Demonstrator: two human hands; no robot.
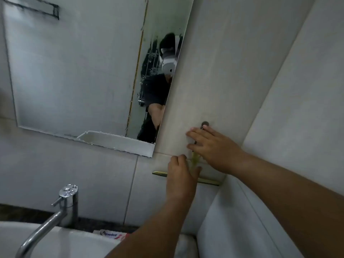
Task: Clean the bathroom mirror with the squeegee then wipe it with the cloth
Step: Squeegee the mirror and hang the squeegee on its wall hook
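The bathroom mirror (74, 75) hangs on the tiled wall at the left, with smears along its lower edge. Right of it, a squeegee hangs from a round wall hook (205, 124). Its yellow-green handle (194, 158) points up and its long blade (208, 181) lies level below. My left hand (181, 175) is wrapped around the handle just above the blade. My right hand (212, 146) lies over the handle's upper end below the hook, fingers spread against the wall. Whether it grips the handle is hidden.
A chrome tap (65, 207) stands over the white basin (55, 243) at the bottom left. A toothpaste tube (111, 235) lies behind the basin. Something white and crumpled, perhaps a cloth (186, 246), sits at the corner. A side wall (297, 108) closes in on the right.
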